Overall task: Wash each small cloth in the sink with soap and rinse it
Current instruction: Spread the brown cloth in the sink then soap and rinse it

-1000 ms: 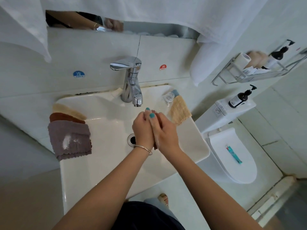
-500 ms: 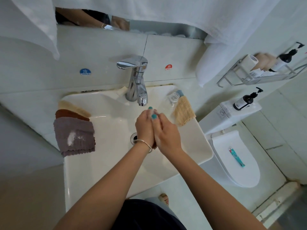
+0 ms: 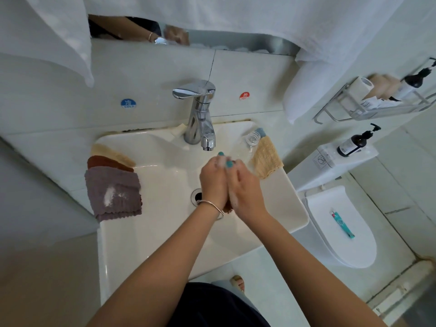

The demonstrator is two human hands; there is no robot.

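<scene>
White tile walls surround a white sink [image 3: 165, 232], with a chrome faucet [image 3: 200, 119] at 12 o'clock of the basin. Over the bowl, just below the spout, the left hand [image 3: 213, 182] and right hand [image 3: 246, 190] press palm to palm, fingers closed around a brown cloth [image 3: 228, 208] of which only a small edge shows at the wrists; soap foam sits on the fingers. A bangle [image 3: 211, 205] circles the left wrist. The drain [image 3: 196, 197] lies just at 9 o'clock of the hands.

On the sink's rim at 9 o'clock, 3 cloths overlap: a purple cloth [image 3: 115, 192] nearest, dabbed with white foam, a rust cloth [image 3: 103, 162] behind it, and a tan cloth [image 3: 111, 153] farthest back. At 2 o'clock of the hands, a yellow cloth [image 3: 266, 160] hangs over the rim, touching a clear bottle [image 3: 252, 140] with a blue end.

Beyond the sink at 3 o'clock, a toilet [image 3: 342, 232] carries a teal tube [image 3: 343, 224] on its lid and a dark pump bottle [image 3: 354, 142] on its tank.
</scene>
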